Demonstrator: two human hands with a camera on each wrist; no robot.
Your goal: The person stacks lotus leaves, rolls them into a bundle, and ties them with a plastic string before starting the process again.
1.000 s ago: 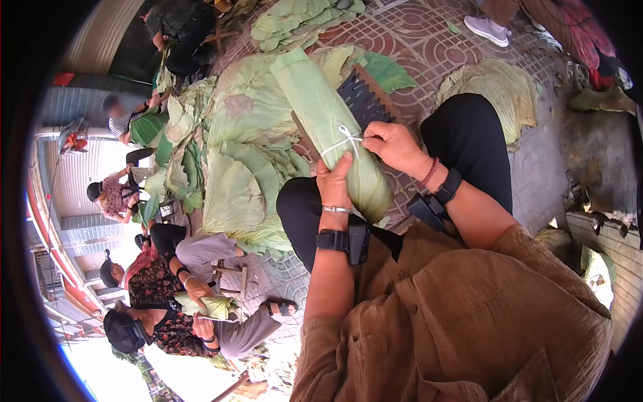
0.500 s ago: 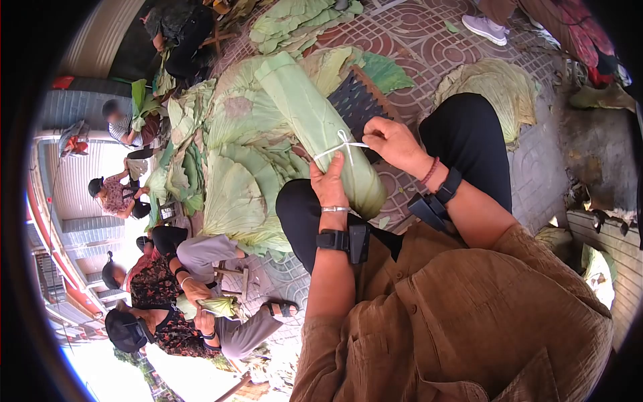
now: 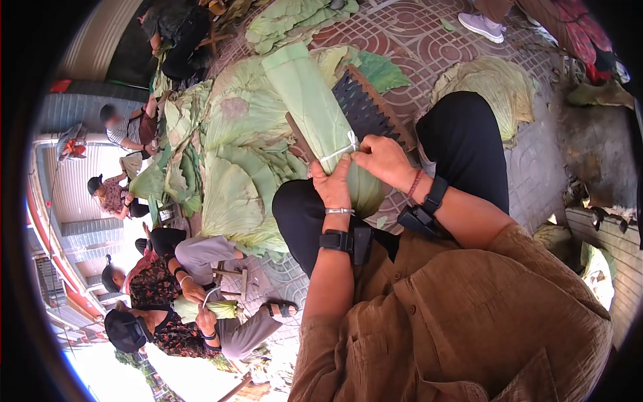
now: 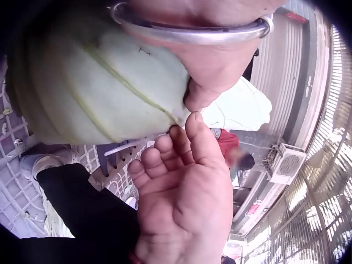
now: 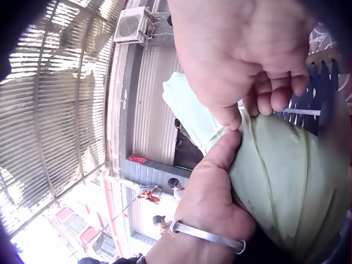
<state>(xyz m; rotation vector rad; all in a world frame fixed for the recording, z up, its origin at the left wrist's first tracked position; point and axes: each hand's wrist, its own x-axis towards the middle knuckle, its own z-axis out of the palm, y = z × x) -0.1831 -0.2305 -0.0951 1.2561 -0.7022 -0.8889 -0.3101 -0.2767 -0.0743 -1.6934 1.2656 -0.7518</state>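
A long rolled bundle of pale green leaves lies slanting over the knees, bound near its lower end by white string. My left hand holds the bundle's near side, its thumb pressed beside the string. On the other side my right hand pinches the string near the knot, fingertips close to the left thumb. The left wrist view shows the bundle and the right hand with bent fingers. In the right wrist view the right hand and left hand meet at the leaf; the fingers partly hide the knot.
Behind the bundle stands a board with dark spikes. Large flat leaves are spread to the left, with another leaf pile beyond the right knee. Several people sit along the left; one handles a smaller bundle.
My right hand has moved in from the pulled-out string end to the knot, down and slightly left. The bundle's far end has swung slightly right and up. The left hand keeps its hold.
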